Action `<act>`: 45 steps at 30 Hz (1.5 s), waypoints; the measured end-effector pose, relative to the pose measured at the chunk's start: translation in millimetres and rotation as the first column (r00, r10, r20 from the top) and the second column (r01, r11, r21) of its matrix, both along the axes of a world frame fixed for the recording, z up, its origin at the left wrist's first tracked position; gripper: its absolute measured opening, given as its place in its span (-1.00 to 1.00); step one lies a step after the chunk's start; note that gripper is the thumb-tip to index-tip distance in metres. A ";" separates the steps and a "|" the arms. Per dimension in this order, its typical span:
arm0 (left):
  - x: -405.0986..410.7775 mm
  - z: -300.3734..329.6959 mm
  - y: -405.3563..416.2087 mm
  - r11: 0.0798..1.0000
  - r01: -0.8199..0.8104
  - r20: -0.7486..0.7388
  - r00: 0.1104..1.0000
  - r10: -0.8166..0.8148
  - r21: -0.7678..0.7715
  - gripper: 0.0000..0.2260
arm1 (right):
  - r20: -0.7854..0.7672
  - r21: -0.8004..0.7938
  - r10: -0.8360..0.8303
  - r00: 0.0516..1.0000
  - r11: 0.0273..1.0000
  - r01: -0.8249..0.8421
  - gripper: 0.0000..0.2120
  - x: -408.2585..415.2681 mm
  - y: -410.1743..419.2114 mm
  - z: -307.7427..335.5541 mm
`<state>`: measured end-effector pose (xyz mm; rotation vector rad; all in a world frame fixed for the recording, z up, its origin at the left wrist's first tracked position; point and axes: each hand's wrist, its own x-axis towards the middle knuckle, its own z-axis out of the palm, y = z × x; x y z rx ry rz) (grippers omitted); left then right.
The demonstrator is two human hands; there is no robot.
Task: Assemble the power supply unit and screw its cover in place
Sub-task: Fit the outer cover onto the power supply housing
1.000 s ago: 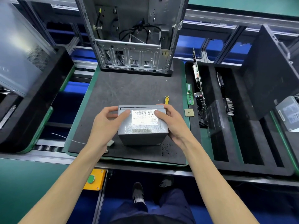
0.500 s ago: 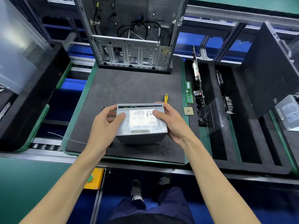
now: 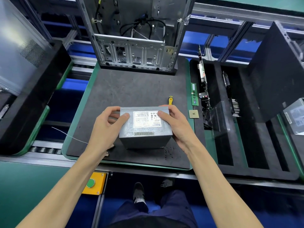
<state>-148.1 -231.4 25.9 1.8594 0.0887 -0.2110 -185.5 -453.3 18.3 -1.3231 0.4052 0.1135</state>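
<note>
Fingers of the left hand (image 3: 105,127) are curled round the left end of the power supply unit (image 3: 145,127), the thumb laid on its top face, while the right hand (image 3: 174,125) is wrapped round the right end in the same way, thumb on the label; the box is thus gripped from both sides. The unit is seen as a grey sheet-metal box with a white printed label (image 3: 146,118) on its upper face, a barcode strip near the front edge and a plain front wall; its underside appears to rest on, or sit just above, the dark foam mat (image 3: 131,89), which cannot be told for certain. Just behind the unit's right rear corner a yellow-handled screwdriver (image 3: 170,100) is laid on the mat, partly hidden by the right fingers. Behind the unit a broad stretch of bare mat is left open up to the computer case (image 3: 136,38), which is stood upright at the mat's far edge. Right of the unit, just past the mat's green border, a small square chip (image 3: 193,114) and a green memory stick (image 3: 194,94) are placed, and beyond them a black slotted foam tray (image 3: 256,145) holds circuit boards. Below the unit's left corner a yellow box with a green button (image 3: 93,183) is fixed under the table edge.
</note>
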 end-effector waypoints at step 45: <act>29.5 9.7 15.6 0.572 0.442 0.187 0.655 -0.732 0.691 -0.12 | 0.028 -0.593 0.516 0.856 0.698 -0.401 -0.07 -8.5 -39.4 -4.9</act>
